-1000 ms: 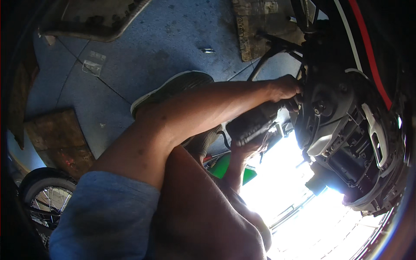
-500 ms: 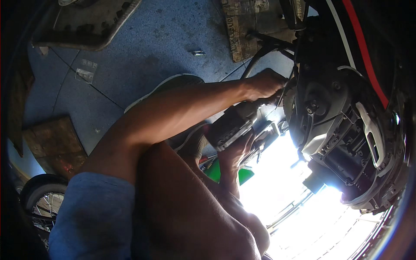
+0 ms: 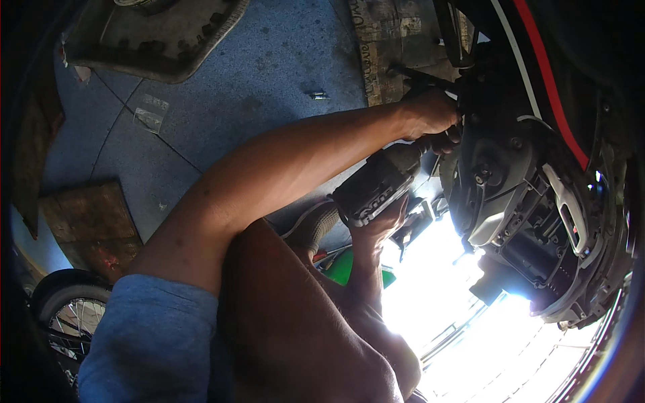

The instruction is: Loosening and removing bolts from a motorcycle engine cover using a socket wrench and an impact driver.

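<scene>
- Nearest: grey-blue sleeve [image 3: 158, 329] at lower L; bare L arm [image 3: 269, 171] runs from it diagonally up & across to the bike.
- R hand [image 3: 381, 220], below L arm: fingers wrapped round a blk power tool [image 3: 375, 189], closed on it as far as seen. Tool's tilted, nose up & to R, just beside L hand.
- L hand [image 3: 431, 113]: curled by tool's nose, close against the bike; fingers partly hidden & dark, can't tell how far open or what, if anything, they grip.
- Motorcycle [image 3: 497, 158], R side: dark, w/ red stripe [image 3: 551, 84], white stripe alongside & silver lever [image 3: 566, 208]. Glare below.
- Mesh shoe [image 3: 314, 225] under L arm; green item [image 3: 341, 267] by R forearm, kind unclear.
- Blue-grey floor [image 3: 269, 54] w/ small metal bit [image 3: 318, 95] & clear packet [image 3: 150, 113].
- L edge: wooden board [image 3: 91, 225], spoked wheel [image 3: 74, 316].
- Farthest: tray [image 3: 168, 70] w/ dark bits, top L; worn panel [image 3: 383, 54], top, near bike.
</scene>
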`<state>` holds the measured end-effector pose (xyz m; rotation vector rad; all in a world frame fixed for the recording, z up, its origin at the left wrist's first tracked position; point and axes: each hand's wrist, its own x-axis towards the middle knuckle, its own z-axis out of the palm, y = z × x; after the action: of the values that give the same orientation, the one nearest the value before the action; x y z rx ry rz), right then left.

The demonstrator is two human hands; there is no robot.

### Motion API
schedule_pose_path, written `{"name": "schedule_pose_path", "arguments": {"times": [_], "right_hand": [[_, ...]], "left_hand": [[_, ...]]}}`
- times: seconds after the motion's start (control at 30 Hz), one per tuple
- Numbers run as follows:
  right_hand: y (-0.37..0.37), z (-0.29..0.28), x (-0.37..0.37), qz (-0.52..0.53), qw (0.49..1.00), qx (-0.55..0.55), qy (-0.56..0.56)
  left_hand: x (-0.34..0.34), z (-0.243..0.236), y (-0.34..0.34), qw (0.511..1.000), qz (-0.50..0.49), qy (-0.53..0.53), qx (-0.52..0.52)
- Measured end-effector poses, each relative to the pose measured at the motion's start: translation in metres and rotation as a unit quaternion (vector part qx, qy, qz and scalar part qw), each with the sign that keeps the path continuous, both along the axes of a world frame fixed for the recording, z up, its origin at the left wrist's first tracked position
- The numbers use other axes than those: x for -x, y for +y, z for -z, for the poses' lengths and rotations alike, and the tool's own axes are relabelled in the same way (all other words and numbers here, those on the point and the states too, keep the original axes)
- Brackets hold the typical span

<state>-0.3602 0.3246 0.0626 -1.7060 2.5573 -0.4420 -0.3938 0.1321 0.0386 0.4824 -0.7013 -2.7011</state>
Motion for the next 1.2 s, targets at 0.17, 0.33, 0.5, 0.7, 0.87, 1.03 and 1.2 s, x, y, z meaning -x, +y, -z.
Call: {"name": "schedule_pose_path", "arguments": {"times": [0.17,0.33,0.5,0.7,0.87,1.03,1.2], "right_hand": [[-0.007,0.002,-0.004,0.001,1.0,0.009,0.029],[-0.02,0.009,-0.011,0.031,0.999,0.044,0.011],[-0.019,0.019,-0.017,0.101,0.994,0.032,0.0],[-0.021,0.02,-0.016,0.091,0.993,0.072,-0.006],[-0.023,0.012,-0.018,0.144,0.987,0.066,-0.039],[-0.025,0.014,-0.016,0.121,0.989,0.065,-0.064],[-0.022,0.02,-0.013,0.128,0.987,0.076,-0.064]], "left_hand": [[0.004,0.01,-0.005,0.995,0.001,0.081,-0.058],[0.011,0.015,-0.009,0.995,-0.001,0.09,-0.043],[0.016,0.011,-0.013,0.998,0.004,0.061,-0.023],[0.013,0.017,-0.011,0.993,-0.012,0.112,-0.015],[0.016,0.024,-0.013,0.991,0.009,0.137,0.003],[0.017,0.025,-0.015,0.989,0.012,0.146,0.018],[0.02,0.027,-0.013,0.981,-0.002,0.192,-0.013]]}}
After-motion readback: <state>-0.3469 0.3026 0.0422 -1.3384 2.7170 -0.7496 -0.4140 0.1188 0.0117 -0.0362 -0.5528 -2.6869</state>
